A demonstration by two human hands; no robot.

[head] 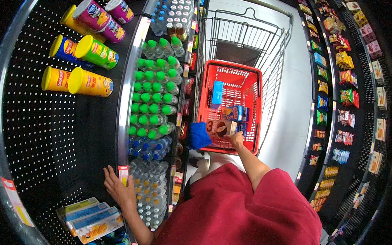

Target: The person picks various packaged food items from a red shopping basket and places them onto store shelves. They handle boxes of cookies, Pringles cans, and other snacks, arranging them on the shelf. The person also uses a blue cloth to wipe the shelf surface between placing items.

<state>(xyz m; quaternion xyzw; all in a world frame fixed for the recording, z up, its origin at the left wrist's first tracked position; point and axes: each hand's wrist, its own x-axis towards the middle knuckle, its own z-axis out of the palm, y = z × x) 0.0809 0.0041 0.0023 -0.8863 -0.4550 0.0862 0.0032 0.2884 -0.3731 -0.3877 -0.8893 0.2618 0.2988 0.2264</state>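
Observation:
My right hand [237, 139] grips the end of a brown and cream box [221, 129] over the front part of a red plastic basket [258, 102]. Blue packets [233, 113] and a light-blue box [217, 92] lie inside the basket, and a blue cloth [199, 135] hangs over its front left corner. The basket sits in a wire shopping cart [273, 83]. My left hand [119, 186] rests with spread fingers at the edge of a black shelf [99, 128], near a price tag, holding nothing. Flat biscuit boxes [93, 219] lie on that shelf below the hand.
Chip canisters [94, 82] stand higher on the left shelf. Rows of green-capped bottles [155, 104] fill the lower shelf between it and the cart. Across the pale aisle floor [287, 106], the right shelves [331, 95] carry snack packets [345, 78] and boxes.

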